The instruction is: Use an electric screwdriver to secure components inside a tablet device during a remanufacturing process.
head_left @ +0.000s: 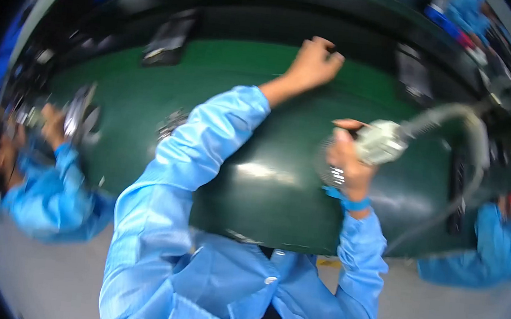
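My left hand [315, 63] is stretched to the far side of the green table, its fingers curled. Whether something small and dark sits between its fingertips, I cannot make out. My right hand [350, 163] is closed just left of a pale grey-green boxy head [383, 142] on a thick flexible hose, and the head hides part of its fingers. Blur hides whether the hand grips this head or something beneath it. A shiny ribbed metal part [334, 176] shows against the palm side. A blue band [356, 204] circles my right wrist.
A small cluster of metal parts [174, 122] lies beside my left sleeve. Dark flat trays stand at the back left [170, 38] and back right [414, 73]. The hose [480, 142] arcs over the right side. Co-workers in blue sit left [55, 201] and right [482, 252].
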The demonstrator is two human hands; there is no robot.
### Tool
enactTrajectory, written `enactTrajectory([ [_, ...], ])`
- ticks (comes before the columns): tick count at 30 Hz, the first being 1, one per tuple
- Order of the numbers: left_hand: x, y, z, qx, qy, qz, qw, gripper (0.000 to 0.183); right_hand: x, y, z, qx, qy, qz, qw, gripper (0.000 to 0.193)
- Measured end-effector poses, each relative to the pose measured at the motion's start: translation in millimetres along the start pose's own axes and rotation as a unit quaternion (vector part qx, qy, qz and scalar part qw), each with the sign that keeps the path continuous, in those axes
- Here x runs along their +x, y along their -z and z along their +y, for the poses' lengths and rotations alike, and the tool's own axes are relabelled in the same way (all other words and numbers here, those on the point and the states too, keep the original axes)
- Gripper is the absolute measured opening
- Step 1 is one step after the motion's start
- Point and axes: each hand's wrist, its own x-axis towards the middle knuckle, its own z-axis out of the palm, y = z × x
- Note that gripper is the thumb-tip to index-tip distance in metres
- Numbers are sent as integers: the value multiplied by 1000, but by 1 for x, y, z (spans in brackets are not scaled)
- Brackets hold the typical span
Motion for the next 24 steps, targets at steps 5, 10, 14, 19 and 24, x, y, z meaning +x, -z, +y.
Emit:
enactTrajectory([
  [5, 116, -38, -54, 19, -6, -170, 985, 75, 47, -71, 16, 118, 109, 134, 978, 12],
  [10, 57, -142, -33, 252, 139, -196, 937, 122, 16, -69, 27, 71, 133, 250, 956, 12],
  [14, 83, -187, -30, 331, 128, -279, 893, 128, 25, -50, 33, 45, 127, 254, 958, 13],
  [19, 145, -173, -100, 78, 252, -371, 891, 91, 24, -72, 30, 60, 134, 252, 956, 13],
  [24, 102, -157, -44, -173, 234, -251, 923, 65, 14, -54, 72, 63, 79, 252, 962, 28],
])
